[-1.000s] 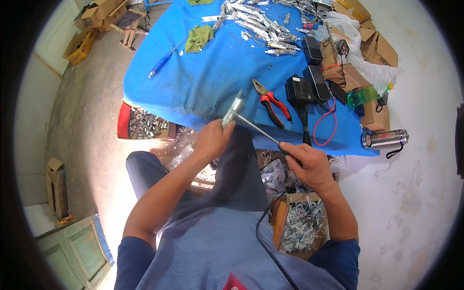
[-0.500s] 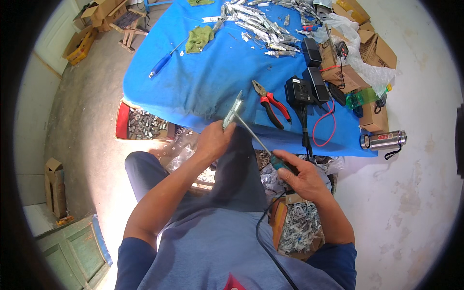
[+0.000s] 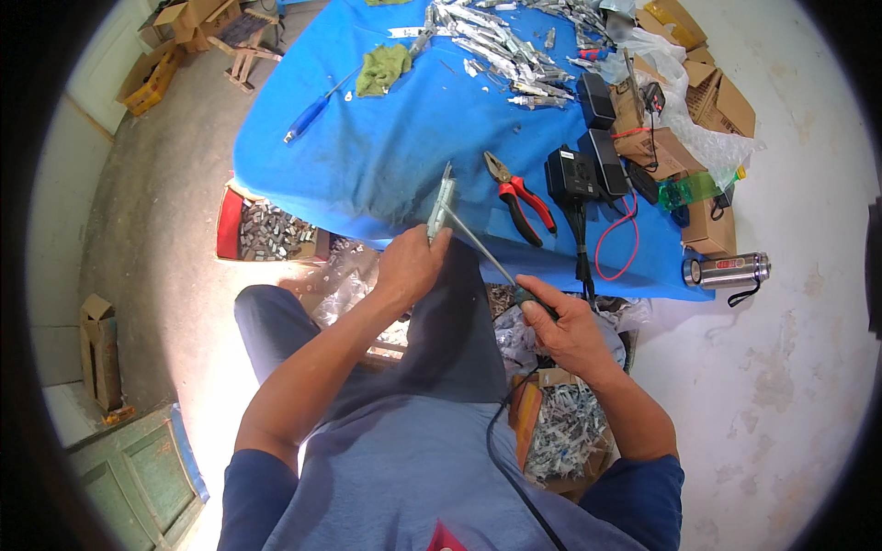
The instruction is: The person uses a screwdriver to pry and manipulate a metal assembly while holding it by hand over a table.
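Note:
My left hand (image 3: 411,268) is closed round the lower end of a slim silvery-white part (image 3: 441,204), which points up over the near edge of the blue-covered table. What exactly this part is, I cannot make out. My right hand (image 3: 571,329) grips the dark teal handle of a screwdriver (image 3: 482,246). Its long shaft runs up to the left, and the tip meets the side of the silvery part, just above my left fingers. Red-and-black pliers (image 3: 521,197) lie on the cloth, a little beyond my right hand.
Many similar silvery parts (image 3: 496,46) are heaped at the table's (image 3: 367,174) far side. A blue screwdriver (image 3: 308,119) and green rag (image 3: 383,70) lie left. Black adapters (image 3: 571,174), a green bottle (image 3: 689,190) and a steel flask (image 3: 728,270) stand right. Below are boxes of scraps (image 3: 570,432).
My right hand has shifted slightly up and left along the screwdriver, covering more of its handle. The silvery part has moved slightly left, with the tip still against it.

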`<state>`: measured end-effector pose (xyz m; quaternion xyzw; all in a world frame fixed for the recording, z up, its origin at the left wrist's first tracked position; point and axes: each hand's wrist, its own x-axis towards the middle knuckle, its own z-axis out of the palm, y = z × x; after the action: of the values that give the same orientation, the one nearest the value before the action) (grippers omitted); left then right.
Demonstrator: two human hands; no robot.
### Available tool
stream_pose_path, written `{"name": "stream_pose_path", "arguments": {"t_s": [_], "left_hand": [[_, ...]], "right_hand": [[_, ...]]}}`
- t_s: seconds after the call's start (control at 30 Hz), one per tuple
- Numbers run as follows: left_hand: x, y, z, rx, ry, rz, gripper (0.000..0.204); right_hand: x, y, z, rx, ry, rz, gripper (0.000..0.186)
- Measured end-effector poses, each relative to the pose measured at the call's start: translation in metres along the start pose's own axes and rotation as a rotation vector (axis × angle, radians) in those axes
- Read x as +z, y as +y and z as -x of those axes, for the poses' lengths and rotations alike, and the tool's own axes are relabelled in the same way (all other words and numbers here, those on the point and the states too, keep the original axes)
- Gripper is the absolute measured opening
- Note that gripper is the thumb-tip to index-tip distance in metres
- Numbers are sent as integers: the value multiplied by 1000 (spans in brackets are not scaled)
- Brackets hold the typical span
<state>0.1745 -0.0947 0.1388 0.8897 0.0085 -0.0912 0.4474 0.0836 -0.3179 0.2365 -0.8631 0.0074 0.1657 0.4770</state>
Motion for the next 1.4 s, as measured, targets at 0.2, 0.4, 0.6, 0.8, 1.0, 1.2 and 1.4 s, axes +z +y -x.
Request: {"name": "stream_pose_path", "arguments": {"t_s": [0.2,0.4,0.6,0.8,1.0,1.2,1.4], "left_hand": [[-1,6,0,10,15,16,52],[-3,7,-2,-7,-1,-6,50],[-7,-2,1,-25,-10,30,47],[-10,-3,-4,-45,-93,171,49],[-10,-8,-6,-102,-133,351,55],[-9,-13,-13,-78,-132,257,58],[-4,-6,-11,-76,-110,125,56]], "right_hand": [[6,6,-5,-303,157,505,39],[7,16,-7,-202,125,372,38],[-22,-16,-7,178,-82,-180,37],[-39,-25,-16,147,-99,-107,36],[-50,-41,-25,181,-154,-87,36],[-42,-31,-27,230,-144,-179,39],[-38,-24,-23,249,-197,-301,43]]}}
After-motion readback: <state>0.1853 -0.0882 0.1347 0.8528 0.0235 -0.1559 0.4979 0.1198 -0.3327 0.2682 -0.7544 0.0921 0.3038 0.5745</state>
